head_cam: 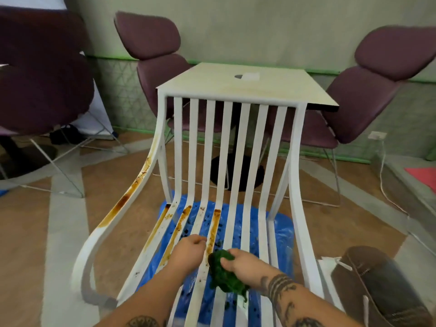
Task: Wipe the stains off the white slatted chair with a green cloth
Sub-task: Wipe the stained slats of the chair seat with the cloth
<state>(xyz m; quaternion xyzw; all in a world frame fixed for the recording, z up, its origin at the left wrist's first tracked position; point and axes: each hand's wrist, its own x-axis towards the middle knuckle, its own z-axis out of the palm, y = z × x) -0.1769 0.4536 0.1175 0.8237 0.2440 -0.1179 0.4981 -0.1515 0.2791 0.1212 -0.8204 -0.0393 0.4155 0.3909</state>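
Gripped in a wad by the right hand [239,260], the green cloth [224,278] is pressed onto a seat slat of the white slatted chair [295,185], just beside a brown streak [213,230]. The left hand [191,250] rests on the neighbouring slats with fingers curled; whether a slat is held cannot be told.

One cloth is counted. It is judged soft and light, and best held balled. The one chair is judged stiff and smooth. Seven back slats are counted, with streaks on three seat slats and one armrest [127,199]. A blue sheet [280,230] is spread beneath. One desk [212,88] and three purple chairs [151,38] stand beyond.
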